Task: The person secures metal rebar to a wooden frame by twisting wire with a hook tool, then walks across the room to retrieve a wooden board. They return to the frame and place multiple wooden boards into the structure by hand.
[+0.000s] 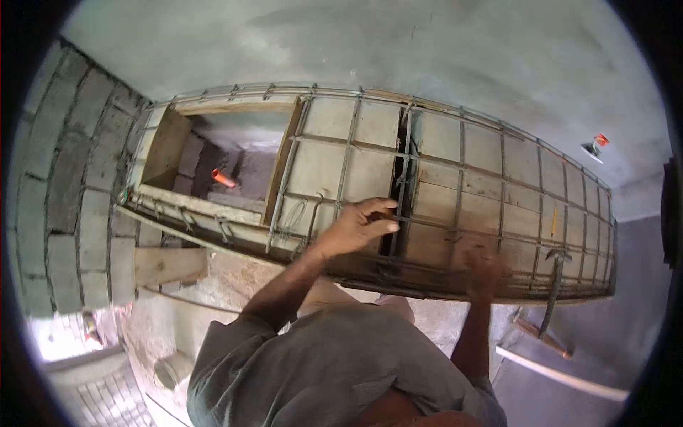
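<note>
My left hand (356, 226) is over the rebar grid (348, 153), beside a dark gap (398, 178) between the form boards (437, 196). Its thumb and forefinger are apart, and I make out nothing held between them. Motion blurs my right hand (482, 269), which is above the near part of the grid; its fingers cannot be made out. Left of my left hand lie a thin hooked rod (313, 217) and loose loops of tie wire (290, 219). Farther right, a hammer (555, 288) hangs at the form's near edge, its handle pointing down.
A wooden-framed opening (290, 167) with an orange pipe (223, 178) inside is at the left. A yellow stick (553, 222) lies on the grid. Block wall (71, 171) stands at left, plastered wall (427, 50) behind. An orange-tipped wall fitting (597, 144) sticks out at right.
</note>
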`<state>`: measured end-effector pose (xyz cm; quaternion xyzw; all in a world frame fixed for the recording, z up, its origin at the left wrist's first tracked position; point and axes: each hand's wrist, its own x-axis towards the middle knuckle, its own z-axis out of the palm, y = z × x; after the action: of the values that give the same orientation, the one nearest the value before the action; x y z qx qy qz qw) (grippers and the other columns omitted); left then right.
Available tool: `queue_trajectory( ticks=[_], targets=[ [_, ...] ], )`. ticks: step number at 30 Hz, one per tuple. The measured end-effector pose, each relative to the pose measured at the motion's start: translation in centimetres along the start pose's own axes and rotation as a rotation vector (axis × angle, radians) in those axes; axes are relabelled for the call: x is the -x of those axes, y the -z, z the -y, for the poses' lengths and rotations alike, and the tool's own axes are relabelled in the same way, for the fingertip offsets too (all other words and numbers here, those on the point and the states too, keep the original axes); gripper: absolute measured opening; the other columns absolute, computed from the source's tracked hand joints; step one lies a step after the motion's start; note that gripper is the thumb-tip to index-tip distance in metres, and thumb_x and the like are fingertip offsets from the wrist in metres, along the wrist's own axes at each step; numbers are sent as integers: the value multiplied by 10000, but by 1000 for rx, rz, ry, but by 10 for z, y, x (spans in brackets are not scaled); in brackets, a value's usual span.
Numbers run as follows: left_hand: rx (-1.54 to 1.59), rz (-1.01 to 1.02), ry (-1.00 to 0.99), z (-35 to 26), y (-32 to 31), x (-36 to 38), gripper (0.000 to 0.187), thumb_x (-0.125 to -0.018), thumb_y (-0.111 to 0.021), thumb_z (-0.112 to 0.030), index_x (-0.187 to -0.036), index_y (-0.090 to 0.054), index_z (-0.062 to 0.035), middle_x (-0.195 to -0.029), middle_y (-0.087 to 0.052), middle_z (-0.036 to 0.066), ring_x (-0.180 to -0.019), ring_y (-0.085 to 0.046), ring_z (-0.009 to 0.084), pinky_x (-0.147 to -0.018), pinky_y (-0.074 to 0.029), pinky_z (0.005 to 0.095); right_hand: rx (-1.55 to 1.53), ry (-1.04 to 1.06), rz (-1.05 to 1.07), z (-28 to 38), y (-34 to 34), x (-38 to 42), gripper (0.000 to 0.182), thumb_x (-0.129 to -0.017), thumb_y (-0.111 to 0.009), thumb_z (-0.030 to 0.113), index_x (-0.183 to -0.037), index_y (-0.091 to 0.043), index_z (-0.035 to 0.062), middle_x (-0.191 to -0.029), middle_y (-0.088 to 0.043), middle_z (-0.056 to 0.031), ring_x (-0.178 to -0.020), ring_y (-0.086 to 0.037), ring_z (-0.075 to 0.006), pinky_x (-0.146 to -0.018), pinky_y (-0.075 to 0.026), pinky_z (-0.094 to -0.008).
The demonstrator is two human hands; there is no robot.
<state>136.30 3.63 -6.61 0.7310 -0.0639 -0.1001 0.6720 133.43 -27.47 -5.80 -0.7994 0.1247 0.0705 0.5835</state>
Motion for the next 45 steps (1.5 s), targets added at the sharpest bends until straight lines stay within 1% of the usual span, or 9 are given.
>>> queue_trajectory(
  ticks=[2,7,21,24,27,31,34,36,45],
  targets=[
    [145,109,16,-3,12,-1,260,-937,-641,-249,-1074,-655,-28,-931,-663,41,-799,-610,115,-712,-509,268,143,424,59,-1,-89,-2,203,-921,-621,165,-1059,-664,23,-955,-643,-49,-793,-586,-110,-690,-483,-253],
    [403,1,143,17,88,24,189,-973,-585,-224,-1021,-647,-52,-838,-637,14,-721,-583,76,-628,-502,237,24,76,152,58,-204,33,218,-932,-605,175,-1060,-662,7,-863,-662,-63,-751,-597,-124,-692,-492,-280],
    [462,-19,63,18,171,8,232,-974,-575,-220,-1025,-619,2,-871,-667,92,-704,-635,130,-652,-552,264,270,136,74,72,-274,36,245,-930,-602,217,-819,-613,-1,-671,-562,-57,-634,-535,-121,-578,-439,-296],
    [374,9,82,25,169,-7,234,-974,-569,-224,-1017,-615,2,-856,-669,87,-687,-633,126,-633,-546,272,296,143,107,75,-268,30,239,-917,-586,223,-878,-625,-9,-707,-601,-109,-660,-583,-171,-610,-460,-327],
    [-741,-72,-692,58,162,-40,256,-948,-582,-247,-1014,-608,0,-870,-650,165,-733,-647,302,-672,-529,376,185,213,110,67,-268,16,255,-901,-576,223,-798,-590,-10,-666,-554,-73,-619,-527,-152,-569,-425,-317],
    [-891,33,-732,53,136,-52,268,-929,-599,-260,-1017,-607,-8,-894,-650,187,-777,-636,375,-673,-528,394,32,9,127,59,-264,-8,274,-906,-578,241,-758,-583,11,-623,-515,-12,-568,-477,-119,-524,-395,-289],
    [-644,-64,-330,40,106,-64,234,-937,-600,-243,-1011,-612,-22,-889,-670,142,-770,-660,309,-672,-535,378,-453,-297,167,59,-239,-31,256,-924,-585,280,-827,-609,44,-637,-523,9,-558,-475,-103,-523,-395,-275],
    [441,79,334,35,87,-57,214,-942,-608,-238,-1002,-617,-33,-878,-677,88,-747,-665,217,-669,-545,345,-514,-295,258,49,-235,-46,256,-929,-587,306,-862,-614,61,-647,-527,16,-555,-472,-92,-522,-395,-268],
    [497,-577,201,51,179,2,182,-936,-622,-206,-1007,-633,-39,-792,-661,65,-714,-655,157,-642,-553,270,156,-18,616,-12,-268,-63,371,-932,-575,395,-876,-648,36,-672,-595,-37,-588,-538,-127,-556,-450,-311]
  ],
)
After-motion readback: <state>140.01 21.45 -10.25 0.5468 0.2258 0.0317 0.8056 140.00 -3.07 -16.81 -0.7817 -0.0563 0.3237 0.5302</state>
